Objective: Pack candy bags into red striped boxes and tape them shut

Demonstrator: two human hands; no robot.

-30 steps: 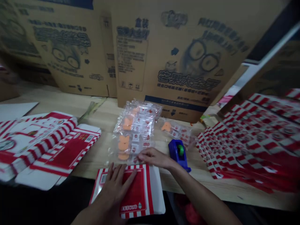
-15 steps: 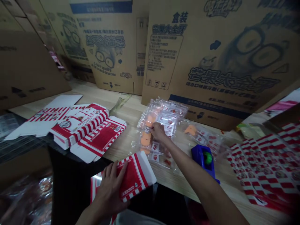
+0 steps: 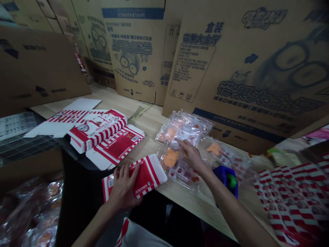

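My left hand (image 3: 125, 187) is wrapped round a red-and-white striped box (image 3: 146, 175), held tilted at the table's front edge. At the middle of the table, my right hand (image 3: 191, 154) pinches the upper part of a clear plastic packet (image 3: 171, 158). Orange pieces and small red-and-white sachets show through its film. Behind that hand, more clear packets (image 3: 189, 125) of the same sort overlap in a pile. Another packet (image 3: 224, 152) lies to the right, near a blue tape dispenser (image 3: 226, 176) with a green core, partly covered by my right forearm.
Flat striped cartons (image 3: 100, 130) are stacked at the left. Large brown cardboard boxes (image 3: 200, 79) stand along the back. Striped boxes (image 3: 295, 199) fill the right side. At lower left, an open carton holds plastic packets (image 3: 46, 212). A wire rack (image 3: 17, 127) stands at far left.
The view has turned a little to the left. My right hand has moved right and nearer on the packets, and the front packet has shifted with it. My left hand still holds the striped box.
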